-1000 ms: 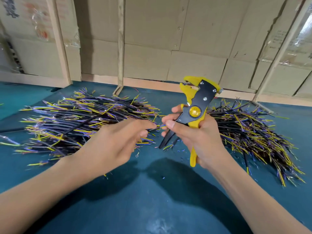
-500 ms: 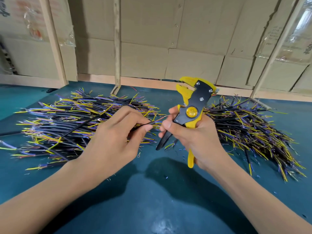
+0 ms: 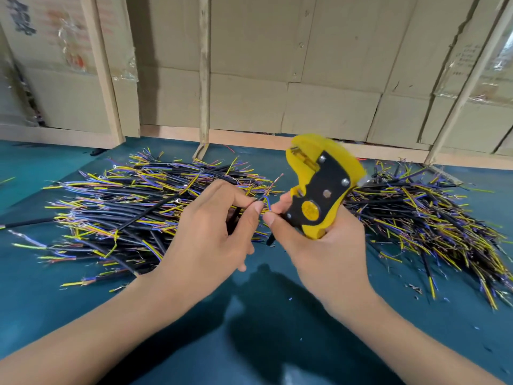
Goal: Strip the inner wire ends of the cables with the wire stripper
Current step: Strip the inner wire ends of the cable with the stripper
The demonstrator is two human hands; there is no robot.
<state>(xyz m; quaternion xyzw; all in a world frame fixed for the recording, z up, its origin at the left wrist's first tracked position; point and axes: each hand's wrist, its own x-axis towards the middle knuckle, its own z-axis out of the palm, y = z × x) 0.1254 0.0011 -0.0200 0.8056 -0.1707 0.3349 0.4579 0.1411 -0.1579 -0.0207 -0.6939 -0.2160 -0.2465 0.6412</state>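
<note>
Black rubber covers the thin cable (image 3: 244,211) that sits between the two hands, just above the desk. Little inner wires stick out of its end: a blue one, a yellow one, and a bare coppery strand (image 3: 274,182) that points up and to the right. The left hand (image 3: 211,234) pinches this cable near its end with the thumb and first finger, so its grip is pressed tight on the cable. The fingertips (image 3: 270,218) of the right hand touch the small wires at the same spot.

The right hand (image 3: 324,251) also holds the yellow and black wire stripper (image 3: 319,190). Its fingers are curled round the handles, and the head of the tool points up and away from the person. The tool's head is a bit blurry, so it is hard to say if its mouth is open.

A big pile of black cables with yellow and purple wire ends (image 3: 125,218) lies on the desk to the left, behind the left hand. Another pile just like it (image 3: 433,226) lies to the right, behind the right hand. Both piles rest on the dark teal desk (image 3: 249,329). Tiny wire bits dot the desk near the right pile. Brown cardboard sheets and pale wooden strips (image 3: 204,79) make a wall at the back of the desk.
</note>
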